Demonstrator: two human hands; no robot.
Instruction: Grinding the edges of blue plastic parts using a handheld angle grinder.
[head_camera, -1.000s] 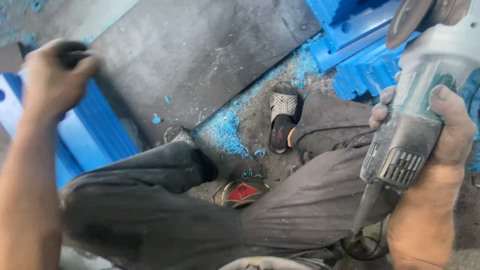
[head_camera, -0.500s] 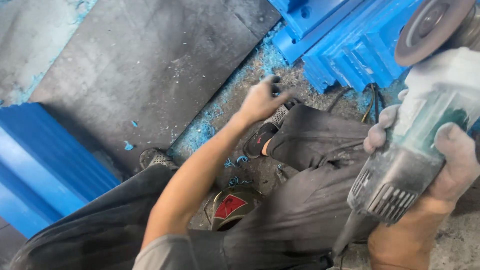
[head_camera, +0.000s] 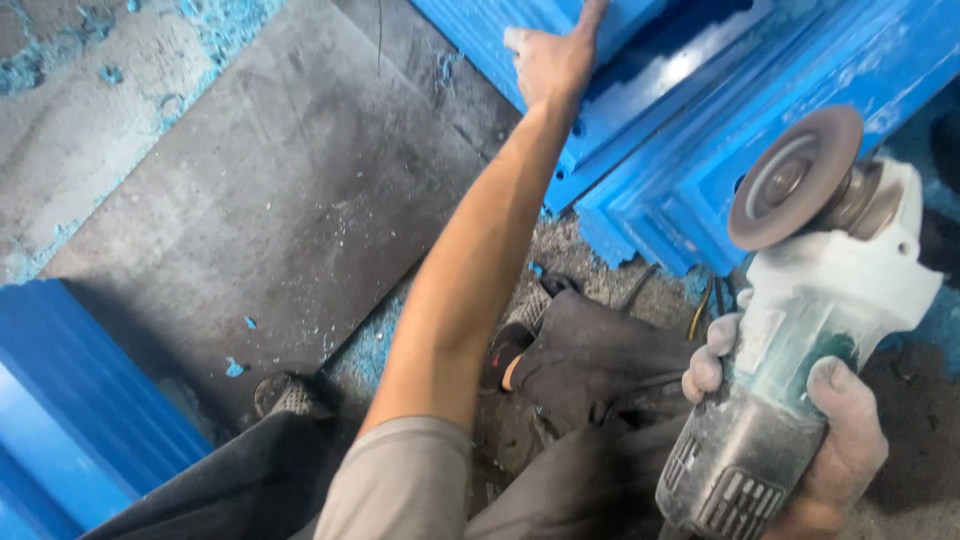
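Observation:
My right hand (head_camera: 800, 430), grey with dust, grips the body of a dusty angle grinder (head_camera: 800, 330) at the lower right. Its worn round disc (head_camera: 795, 190) points up and away, clear of any surface. My left arm stretches far forward across the view, and my left hand (head_camera: 545, 55) rests on the edge of a blue moulded panel (head_camera: 640, 90) at the top. Whether the fingers curl around that edge is hidden. My legs in dark trousers and a sandalled foot (head_camera: 505, 345) lie below the arm.
A dark grey slab (head_camera: 270, 200) covers the floor at centre left, with blue shavings scattered along its edges. Another blue ribbed panel (head_camera: 70, 410) lies at the lower left. More stacked blue panels (head_camera: 800, 80) fill the upper right. A cable (head_camera: 700, 305) runs near my knee.
My left hand left the blue panel at the left, swung across over my legs, and now reaches forward onto the blue panel at the top. The grinder stays held in my right hand.

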